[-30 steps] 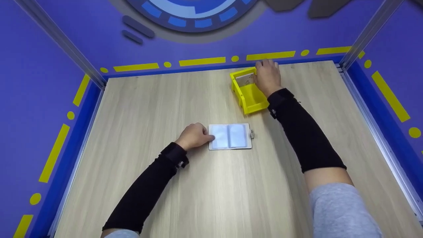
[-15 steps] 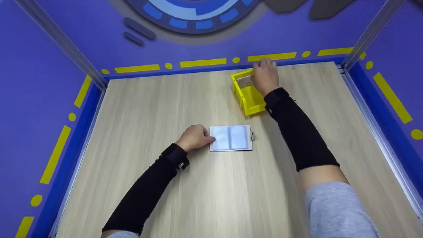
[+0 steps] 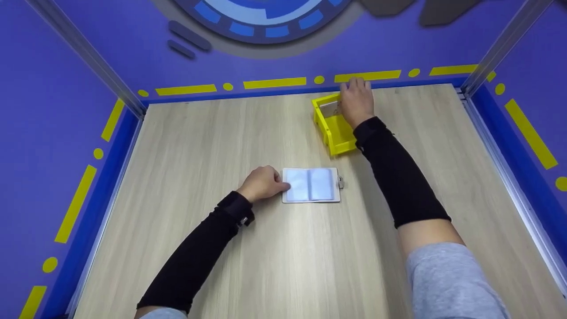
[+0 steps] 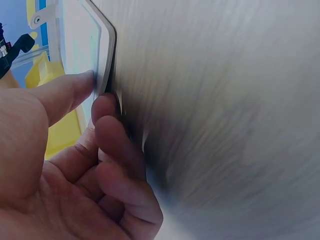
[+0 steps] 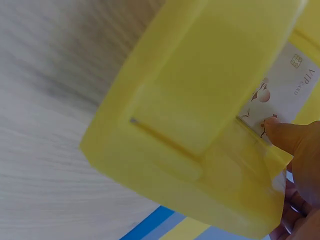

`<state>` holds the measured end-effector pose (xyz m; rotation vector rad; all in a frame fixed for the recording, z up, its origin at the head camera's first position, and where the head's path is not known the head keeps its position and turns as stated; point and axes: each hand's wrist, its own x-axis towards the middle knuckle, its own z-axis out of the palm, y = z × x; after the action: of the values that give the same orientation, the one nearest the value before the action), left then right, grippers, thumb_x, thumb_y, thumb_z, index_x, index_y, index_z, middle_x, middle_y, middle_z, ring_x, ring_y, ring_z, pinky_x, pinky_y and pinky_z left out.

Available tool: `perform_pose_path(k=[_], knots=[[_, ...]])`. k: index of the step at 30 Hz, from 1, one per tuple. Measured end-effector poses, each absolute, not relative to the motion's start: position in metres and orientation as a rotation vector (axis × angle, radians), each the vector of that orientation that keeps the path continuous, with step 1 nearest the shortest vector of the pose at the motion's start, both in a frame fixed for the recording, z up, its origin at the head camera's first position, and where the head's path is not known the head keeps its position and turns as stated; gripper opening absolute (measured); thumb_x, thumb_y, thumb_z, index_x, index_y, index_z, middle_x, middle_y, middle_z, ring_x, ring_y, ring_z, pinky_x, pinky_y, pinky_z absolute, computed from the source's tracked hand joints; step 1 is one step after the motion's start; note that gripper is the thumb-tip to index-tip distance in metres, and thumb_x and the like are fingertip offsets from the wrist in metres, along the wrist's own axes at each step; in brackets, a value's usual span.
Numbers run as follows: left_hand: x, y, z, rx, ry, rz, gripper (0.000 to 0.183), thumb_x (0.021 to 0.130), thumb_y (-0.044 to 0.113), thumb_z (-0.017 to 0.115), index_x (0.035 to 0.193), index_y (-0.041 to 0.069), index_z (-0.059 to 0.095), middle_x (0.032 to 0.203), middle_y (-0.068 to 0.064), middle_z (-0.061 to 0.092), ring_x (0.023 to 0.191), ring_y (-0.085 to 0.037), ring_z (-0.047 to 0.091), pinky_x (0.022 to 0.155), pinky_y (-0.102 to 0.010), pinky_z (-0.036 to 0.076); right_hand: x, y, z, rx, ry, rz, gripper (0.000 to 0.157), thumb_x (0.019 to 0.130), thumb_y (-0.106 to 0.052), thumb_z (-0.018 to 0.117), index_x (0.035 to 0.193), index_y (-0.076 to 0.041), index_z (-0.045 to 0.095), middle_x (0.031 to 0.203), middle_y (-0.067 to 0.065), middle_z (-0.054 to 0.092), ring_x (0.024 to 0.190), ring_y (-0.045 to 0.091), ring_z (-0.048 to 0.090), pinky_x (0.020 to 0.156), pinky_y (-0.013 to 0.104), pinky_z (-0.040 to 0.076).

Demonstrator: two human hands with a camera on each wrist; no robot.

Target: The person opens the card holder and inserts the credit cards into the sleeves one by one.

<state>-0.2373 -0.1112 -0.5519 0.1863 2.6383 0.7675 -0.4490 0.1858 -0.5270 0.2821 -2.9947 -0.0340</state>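
On the table lies an open white card holder (image 3: 310,185), its clear sleeves face up and a metal snap tab at its right edge. My left hand (image 3: 262,183) pinches its left edge, thumb on top and fingers curled at the underside, as the left wrist view shows. Further back my right hand (image 3: 357,103) reaches over the rear of a yellow bin (image 3: 342,147). Inside, a white VIP card (image 5: 282,87) stands against the wall. In the right wrist view my thumb (image 5: 287,134) presses the card while the other fingers lie outside the bin wall, partly hidden.
The wood-grain table (image 3: 212,141) is bounded by a blue-purple back wall (image 3: 274,62) with yellow markings. Side panels with metal rails stand left and right. The bin sits close to the back edge, behind the card holder.
My right hand and forearm have shifted slightly left over the bin. The left hand keeps its pinch on the card holder, which lies still; the view has moved a little.
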Motion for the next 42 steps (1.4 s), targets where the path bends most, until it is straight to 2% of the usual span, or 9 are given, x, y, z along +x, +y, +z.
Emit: perform_pose_path(k=[8, 18, 26, 32, 42], knots=[[-0.235, -0.111, -0.556, 0.174, 2.615, 0.776, 0.046, 0.097, 0.041, 0.082, 0.062, 0.022, 0.059, 0.060, 0.012, 0.049, 0.059, -0.011, 0.046, 0.056, -0.027, 0.033, -0.450, 0.186, -0.530, 0.266, -3.022, -0.015, 0.049, 0.110, -0.027, 0.070, 0.148, 0.001, 0.056, 0.145, 0.028, 0.054, 0.138, 0.046, 0.048, 0.121, 0.058, 0.037], [-0.234, -0.112, -0.552, 0.201, 2.648, 0.791, 0.042, 0.096, 0.039, 0.083, 0.062, 0.022, 0.063, 0.060, 0.011, 0.051, 0.062, -0.012, 0.049, 0.059, -0.027, 0.035, -0.453, 0.191, -0.525, 0.299, -2.966, 0.087, 0.048, 0.109, -0.028, 0.072, 0.150, -0.004, 0.061, 0.147, 0.028, 0.054, 0.141, 0.046, 0.048, 0.119, 0.058, 0.038], [-0.233, -0.112, -0.554, 0.195, 2.664, 0.784, 0.041, 0.095, 0.039, 0.083, 0.063, 0.022, 0.064, 0.062, 0.011, 0.054, 0.063, -0.013, 0.051, 0.059, -0.027, 0.037, -0.450, 0.195, -0.525, 0.357, -2.914, 0.136, 0.035, 0.113, -0.023, 0.066, 0.140, -0.001, 0.070, 0.142, 0.028, 0.058, 0.138, 0.046, 0.050, 0.113, 0.058, 0.040], [-0.233, -0.111, -0.555, 0.191, 2.654, 0.783, 0.043, 0.096, 0.039, 0.083, 0.062, 0.023, 0.062, 0.061, 0.012, 0.052, 0.061, -0.012, 0.049, 0.058, -0.027, 0.035, -0.450, 0.199, -0.527, 0.384, -2.897, 0.183, 0.031, 0.115, -0.020, 0.062, 0.137, -0.001, 0.071, 0.144, 0.028, 0.056, 0.139, 0.047, 0.050, 0.114, 0.059, 0.039], [-0.237, -0.112, -0.554, 0.186, 2.657, 0.760, 0.042, 0.096, 0.040, 0.081, 0.063, 0.022, 0.063, 0.062, 0.011, 0.052, 0.062, -0.012, 0.050, 0.059, -0.028, 0.036, -0.446, 0.195, -0.515, 0.498, -2.852, 0.135, 0.025, 0.114, -0.012, 0.061, 0.131, 0.001, 0.074, 0.129, 0.023, 0.059, 0.122, 0.041, 0.051, 0.106, 0.055, 0.039]])
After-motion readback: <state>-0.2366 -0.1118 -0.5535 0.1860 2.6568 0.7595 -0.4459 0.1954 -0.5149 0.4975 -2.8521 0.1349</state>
